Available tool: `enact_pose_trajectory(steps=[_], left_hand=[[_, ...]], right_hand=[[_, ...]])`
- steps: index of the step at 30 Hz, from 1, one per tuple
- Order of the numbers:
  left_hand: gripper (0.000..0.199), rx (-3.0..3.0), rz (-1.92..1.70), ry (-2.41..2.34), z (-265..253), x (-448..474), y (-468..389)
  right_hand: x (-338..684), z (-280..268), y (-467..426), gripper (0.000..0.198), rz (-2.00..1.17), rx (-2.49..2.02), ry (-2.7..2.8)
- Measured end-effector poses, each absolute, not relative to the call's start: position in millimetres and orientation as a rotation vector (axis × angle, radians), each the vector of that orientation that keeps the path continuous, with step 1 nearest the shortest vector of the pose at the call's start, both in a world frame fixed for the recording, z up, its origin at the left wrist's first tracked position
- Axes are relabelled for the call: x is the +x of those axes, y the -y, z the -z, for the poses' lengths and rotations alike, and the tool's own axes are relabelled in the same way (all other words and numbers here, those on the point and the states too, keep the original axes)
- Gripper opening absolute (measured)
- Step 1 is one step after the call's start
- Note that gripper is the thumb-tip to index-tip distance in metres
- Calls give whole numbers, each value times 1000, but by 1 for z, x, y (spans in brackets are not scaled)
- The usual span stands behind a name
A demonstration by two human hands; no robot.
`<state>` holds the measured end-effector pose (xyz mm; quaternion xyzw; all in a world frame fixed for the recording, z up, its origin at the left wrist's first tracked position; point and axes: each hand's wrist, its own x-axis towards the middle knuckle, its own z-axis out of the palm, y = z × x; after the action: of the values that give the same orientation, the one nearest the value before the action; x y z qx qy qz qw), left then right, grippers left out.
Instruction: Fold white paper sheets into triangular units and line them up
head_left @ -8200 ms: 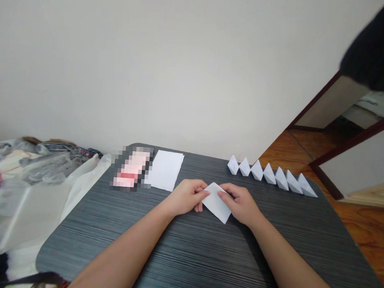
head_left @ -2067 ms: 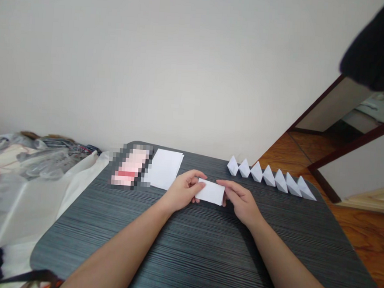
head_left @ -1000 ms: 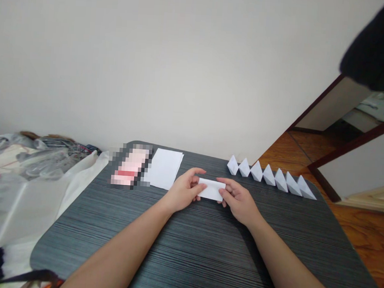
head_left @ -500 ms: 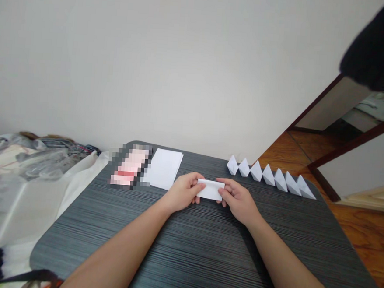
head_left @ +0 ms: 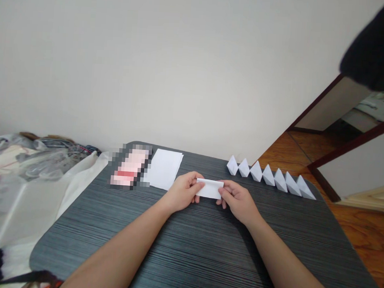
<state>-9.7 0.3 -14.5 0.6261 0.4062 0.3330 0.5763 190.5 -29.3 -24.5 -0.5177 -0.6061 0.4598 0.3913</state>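
Note:
A small folded piece of white paper [head_left: 211,189] is held between my two hands over the dark table [head_left: 184,253]. My left hand [head_left: 185,190] pinches its left end, thumb on the front and fingers behind. At the right end, my right hand [head_left: 237,200] grips it the same way. A narrow folded band runs along the paper's top edge. Several white folded paper boats [head_left: 256,171] stand in a slanting row at the table's back right. Left of my hands lies a stack of white paper sheets [head_left: 164,168].
A pixelated pinkish rectangular object [head_left: 131,166] lies left of the sheets. Plastic bags and fabric [head_left: 35,168] are heaped beyond the table's left edge. Behind the table rises a pale wall [head_left: 183,73]. A dark blurred shape [head_left: 376,47] hangs at the upper right.
The folded paper has shifted very slightly left and up, and the fingers of my right hand have adjusted a little. Everything else stays where it was.

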Motion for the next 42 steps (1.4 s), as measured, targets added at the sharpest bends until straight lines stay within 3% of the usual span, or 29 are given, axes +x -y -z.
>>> enact_pose_trajectory(steps=[10,21,42], left_hand=[[19,1635,-861,-1027,10,-10,1],[28,1840,-769,-1033,2,-10,2],[23,1855,-737,-968,-3,-10,4]], right_hand=[[191,21,31,25,-1184,-1348,1611],[189,13,34,24,-1164,-1355,1752],[192,13,32,25,-1016,-1323,1838]])
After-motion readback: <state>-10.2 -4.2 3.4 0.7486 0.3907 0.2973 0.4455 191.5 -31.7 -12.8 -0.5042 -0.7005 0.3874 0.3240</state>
